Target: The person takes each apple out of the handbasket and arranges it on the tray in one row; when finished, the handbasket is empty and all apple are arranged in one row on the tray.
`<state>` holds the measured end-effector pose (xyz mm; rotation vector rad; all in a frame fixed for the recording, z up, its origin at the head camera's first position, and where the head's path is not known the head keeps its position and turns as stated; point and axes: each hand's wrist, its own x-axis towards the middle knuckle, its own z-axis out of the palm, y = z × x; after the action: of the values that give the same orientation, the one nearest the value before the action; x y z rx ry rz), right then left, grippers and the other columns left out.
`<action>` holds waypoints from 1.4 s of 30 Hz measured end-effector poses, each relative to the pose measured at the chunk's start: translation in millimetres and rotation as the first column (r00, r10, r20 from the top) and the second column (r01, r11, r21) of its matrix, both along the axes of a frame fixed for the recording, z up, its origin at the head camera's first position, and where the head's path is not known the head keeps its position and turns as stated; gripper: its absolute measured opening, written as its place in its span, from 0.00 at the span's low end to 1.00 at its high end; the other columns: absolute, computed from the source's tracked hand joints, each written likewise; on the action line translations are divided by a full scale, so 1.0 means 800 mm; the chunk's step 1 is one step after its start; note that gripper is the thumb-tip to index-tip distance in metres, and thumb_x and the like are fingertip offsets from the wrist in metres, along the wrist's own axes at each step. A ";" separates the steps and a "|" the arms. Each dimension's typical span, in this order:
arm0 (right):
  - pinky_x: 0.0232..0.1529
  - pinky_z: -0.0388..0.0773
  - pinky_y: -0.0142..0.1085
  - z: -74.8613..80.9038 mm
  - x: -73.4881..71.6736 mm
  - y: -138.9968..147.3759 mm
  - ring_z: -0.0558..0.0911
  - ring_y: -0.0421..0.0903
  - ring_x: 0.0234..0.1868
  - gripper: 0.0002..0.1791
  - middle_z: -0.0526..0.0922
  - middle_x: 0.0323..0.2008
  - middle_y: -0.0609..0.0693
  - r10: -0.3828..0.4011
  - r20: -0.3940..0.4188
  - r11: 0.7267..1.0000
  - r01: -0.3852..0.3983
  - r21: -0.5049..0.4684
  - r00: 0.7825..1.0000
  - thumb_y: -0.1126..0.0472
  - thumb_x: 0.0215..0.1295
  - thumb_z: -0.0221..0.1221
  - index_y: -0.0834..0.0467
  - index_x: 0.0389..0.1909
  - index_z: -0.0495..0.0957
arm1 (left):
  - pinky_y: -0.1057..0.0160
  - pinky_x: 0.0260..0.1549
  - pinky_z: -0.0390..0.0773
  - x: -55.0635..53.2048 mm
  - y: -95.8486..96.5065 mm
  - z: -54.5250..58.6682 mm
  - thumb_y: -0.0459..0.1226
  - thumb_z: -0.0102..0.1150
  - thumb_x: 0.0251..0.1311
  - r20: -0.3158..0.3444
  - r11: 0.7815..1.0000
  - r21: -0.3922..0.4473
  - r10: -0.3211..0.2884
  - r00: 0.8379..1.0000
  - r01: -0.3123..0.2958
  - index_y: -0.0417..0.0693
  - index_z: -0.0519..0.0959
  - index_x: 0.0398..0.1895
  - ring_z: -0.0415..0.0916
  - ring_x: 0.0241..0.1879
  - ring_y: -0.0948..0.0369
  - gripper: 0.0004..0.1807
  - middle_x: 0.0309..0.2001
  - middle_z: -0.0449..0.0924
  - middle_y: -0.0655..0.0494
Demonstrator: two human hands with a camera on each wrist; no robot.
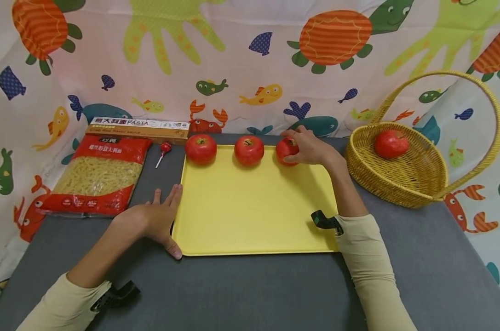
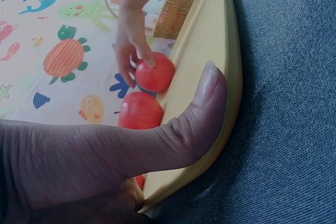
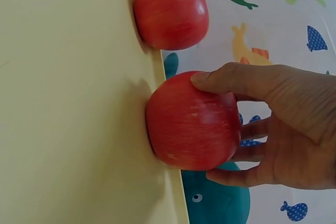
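Note:
Three red apples stand in a row along the far edge of a yellow tray: a left apple, a middle apple and a right apple. My right hand holds the right apple between thumb and fingers; in the right wrist view that apple sits on the tray's far edge. My left hand lies spread at the tray's left edge, fingers straight, thumb by the near left corner. Part of that hand's fingers is hidden in the left wrist view.
A yellow wicker basket with a tall handle stands right of the tray, holding another red apple. On the left lie a red pasta bag, a pasta box and a red lollipop. A printed curtain hangs behind.

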<state>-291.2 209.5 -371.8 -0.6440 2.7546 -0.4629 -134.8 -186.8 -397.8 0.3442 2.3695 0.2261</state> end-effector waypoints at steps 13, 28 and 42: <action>0.60 0.75 0.60 0.009 0.003 0.006 0.67 0.64 0.61 0.43 0.66 0.64 0.68 -0.003 0.043 1.000 0.002 0.019 0.999 0.53 0.69 0.69 0.57 0.80 0.59 | 0.24 0.75 0.47 0.001 0.001 0.001 0.66 0.84 0.26 -0.002 1.000 0.002 -0.003 1.000 0.003 0.36 0.25 0.83 0.26 0.79 0.22 0.94 0.85 0.23 0.34; 0.68 0.67 0.69 0.036 0.011 0.022 0.66 0.70 0.67 0.43 0.63 0.69 0.72 -0.029 -0.017 0.999 0.030 0.024 0.999 0.48 0.71 0.67 0.56 0.80 0.59 | 0.24 0.75 0.47 0.001 0.001 0.001 0.65 0.84 0.26 -0.004 1.000 0.021 -0.001 1.000 0.001 0.35 0.25 0.83 0.26 0.79 0.22 0.94 0.84 0.24 0.33; 0.70 0.66 0.71 0.083 0.039 0.075 0.64 0.70 0.72 0.45 0.54 0.78 0.72 -0.141 -0.044 0.989 0.139 -0.044 0.989 0.47 0.74 0.63 0.55 0.83 0.53 | 0.23 0.74 0.47 0.002 0.001 0.001 0.66 0.84 0.26 -0.005 1.000 0.004 -0.003 1.000 0.003 0.36 0.25 0.83 0.26 0.79 0.22 0.94 0.84 0.23 0.33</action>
<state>-259.9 269.2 -305.3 -0.4779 2.8542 -0.5428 -133.6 -185.6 -397.0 0.3509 2.3734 0.2287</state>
